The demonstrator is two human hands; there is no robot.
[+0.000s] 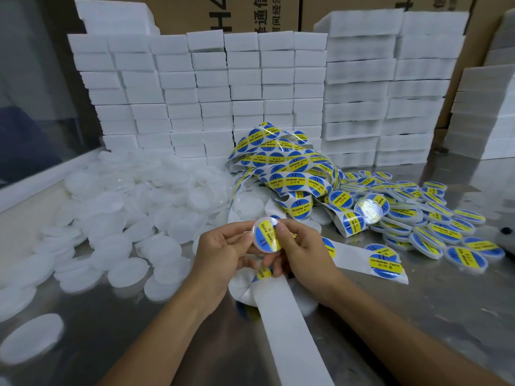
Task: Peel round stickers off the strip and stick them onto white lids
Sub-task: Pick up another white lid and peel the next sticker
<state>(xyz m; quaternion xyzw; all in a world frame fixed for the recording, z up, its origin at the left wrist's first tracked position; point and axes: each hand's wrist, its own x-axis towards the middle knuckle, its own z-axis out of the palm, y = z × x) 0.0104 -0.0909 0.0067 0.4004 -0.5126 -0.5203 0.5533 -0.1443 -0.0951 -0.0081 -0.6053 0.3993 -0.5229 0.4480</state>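
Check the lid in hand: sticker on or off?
On. The blue-yellow sticker covers the lid held between left hand and right hand.

My right thumb (281,232) covers part of sticker (266,236) text on lid (267,234) I hold; only "RING PASTE" readable. Second sticker (263,272) under my fingers mostly hidden. Backing strip (292,330) runs off bottom edge. Cardboard boxes (250,12) cut by top edge, print partial. Plain lids (133,207) at left blur together, count unclear.

Blue-and-yellow stickers (295,181), white lids (117,207), seemingly brown cartons (223,12).
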